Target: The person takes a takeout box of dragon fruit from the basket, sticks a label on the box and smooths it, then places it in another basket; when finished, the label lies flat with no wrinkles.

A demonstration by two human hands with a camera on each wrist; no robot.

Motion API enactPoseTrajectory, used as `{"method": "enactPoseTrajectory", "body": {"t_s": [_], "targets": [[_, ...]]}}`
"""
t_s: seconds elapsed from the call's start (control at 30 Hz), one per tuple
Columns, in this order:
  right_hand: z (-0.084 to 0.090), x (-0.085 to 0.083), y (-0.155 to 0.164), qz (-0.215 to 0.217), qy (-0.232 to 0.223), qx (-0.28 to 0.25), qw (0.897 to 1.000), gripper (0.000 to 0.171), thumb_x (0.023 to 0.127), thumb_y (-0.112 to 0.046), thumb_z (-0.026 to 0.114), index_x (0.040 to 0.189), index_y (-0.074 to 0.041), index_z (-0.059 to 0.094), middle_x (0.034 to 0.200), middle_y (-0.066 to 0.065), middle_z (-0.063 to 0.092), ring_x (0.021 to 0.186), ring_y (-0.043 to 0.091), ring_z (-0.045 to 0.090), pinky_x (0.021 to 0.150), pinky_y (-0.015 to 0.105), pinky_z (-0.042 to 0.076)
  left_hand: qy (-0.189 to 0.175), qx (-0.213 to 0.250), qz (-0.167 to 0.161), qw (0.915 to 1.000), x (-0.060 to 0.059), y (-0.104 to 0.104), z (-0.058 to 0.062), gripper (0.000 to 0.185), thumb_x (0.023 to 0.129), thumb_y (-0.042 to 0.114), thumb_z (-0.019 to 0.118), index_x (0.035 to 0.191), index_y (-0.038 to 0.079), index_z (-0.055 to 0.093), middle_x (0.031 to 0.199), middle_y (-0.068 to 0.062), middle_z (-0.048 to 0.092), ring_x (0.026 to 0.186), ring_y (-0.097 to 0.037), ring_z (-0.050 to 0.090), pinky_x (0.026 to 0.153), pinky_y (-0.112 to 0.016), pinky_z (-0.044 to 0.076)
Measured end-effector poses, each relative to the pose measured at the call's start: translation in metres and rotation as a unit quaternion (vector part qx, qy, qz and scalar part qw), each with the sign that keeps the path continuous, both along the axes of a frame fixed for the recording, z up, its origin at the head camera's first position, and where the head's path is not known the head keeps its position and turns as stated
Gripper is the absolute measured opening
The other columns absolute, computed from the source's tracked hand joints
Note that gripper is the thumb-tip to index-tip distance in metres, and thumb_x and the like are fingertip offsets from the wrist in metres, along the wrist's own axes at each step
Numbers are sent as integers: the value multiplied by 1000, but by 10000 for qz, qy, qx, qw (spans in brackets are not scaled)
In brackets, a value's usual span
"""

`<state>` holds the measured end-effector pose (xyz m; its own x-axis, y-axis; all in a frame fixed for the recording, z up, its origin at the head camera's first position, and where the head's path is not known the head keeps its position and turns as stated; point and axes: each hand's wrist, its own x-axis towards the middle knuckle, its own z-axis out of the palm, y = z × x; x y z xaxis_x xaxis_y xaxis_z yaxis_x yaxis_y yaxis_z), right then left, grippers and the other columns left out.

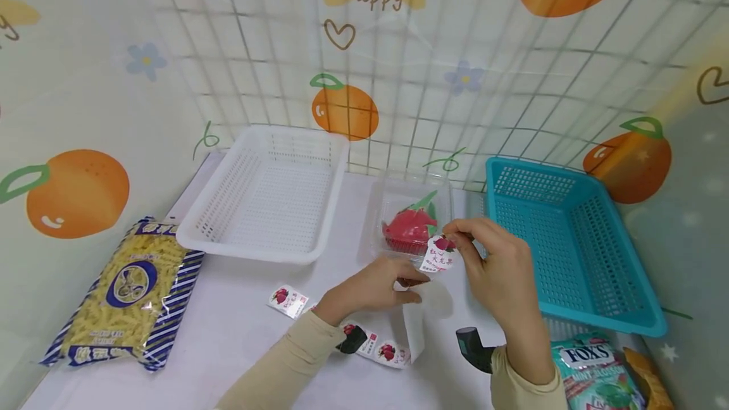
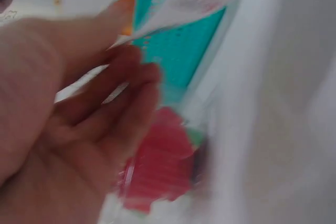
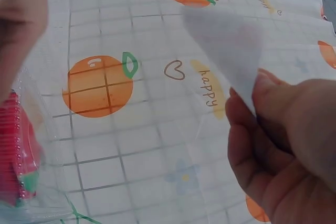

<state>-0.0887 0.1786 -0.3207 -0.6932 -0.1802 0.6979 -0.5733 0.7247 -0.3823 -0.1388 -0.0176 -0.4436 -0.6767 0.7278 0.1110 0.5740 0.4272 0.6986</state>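
My right hand (image 1: 501, 267) pinches a white label sticker (image 1: 437, 254) with a red fruit print by its edge, between thumb and index finger. In the right wrist view the sticker's pale back (image 3: 228, 43) shows. To its left, my left hand (image 1: 370, 290) pinches a strip of label stickers (image 1: 384, 352) near its end. Bare backing paper (image 1: 414, 328) hangs from those fingers, and the printed part lies curled on the table. Just beyond both hands stands a clear plastic box (image 1: 378, 207) with a red dragon fruit (image 1: 407, 223) inside. Blur softens the left wrist view.
A white basket (image 1: 262, 248) stands at the back left, a blue basket (image 1: 621, 271) at the right. One bag of pasta (image 1: 128, 290) lies at the left. A green FOX'S candy bag (image 1: 595, 372) sits front right, beside a brown packet (image 1: 649, 375).
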Motion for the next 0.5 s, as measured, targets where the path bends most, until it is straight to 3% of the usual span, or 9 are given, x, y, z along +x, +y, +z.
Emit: {"method": "enactPoseTrajectory", "body": {"t_s": [0.1,0.2,0.37,0.5], "targets": [[1,-5,0,87,-191,89,9997,16,84,3,78,96,-7,78,89,5,77,73,15,67,67,7,45,-266,-526,-247,9980,0,-9,7,57,85,33,84,134,11,67,115,1,71,102,-12,65,90,-21,54],[0,-10,-1,164,-314,121,9993,16,84,4,77,96,-7,77,91,5,77,74,16,67,64,11,46,-583,-588,-180,9964,1,-21,18,65,84,37,85,139,11,62,128,-2,69,114,-18,66,99,-27,54],[-2,-18,-2,238,-433,102,9987,15,85,5,77,97,-5,77,92,6,77,78,18,70,62,26,56,-757,322,491,9954,3,-36,37,41,94,30,75,129,11,69,116,0,74,105,-15,68,95,-30,56],[-4,-24,-2,304,-564,45,9979,14,86,4,76,96,-5,77,92,6,77,79,18,70,63,28,57,-1032,1321,1269,9777,6,-36,47,27,99,26,69,119,9,74,104,0,76,91,-7,69,85,-26,58]]}}
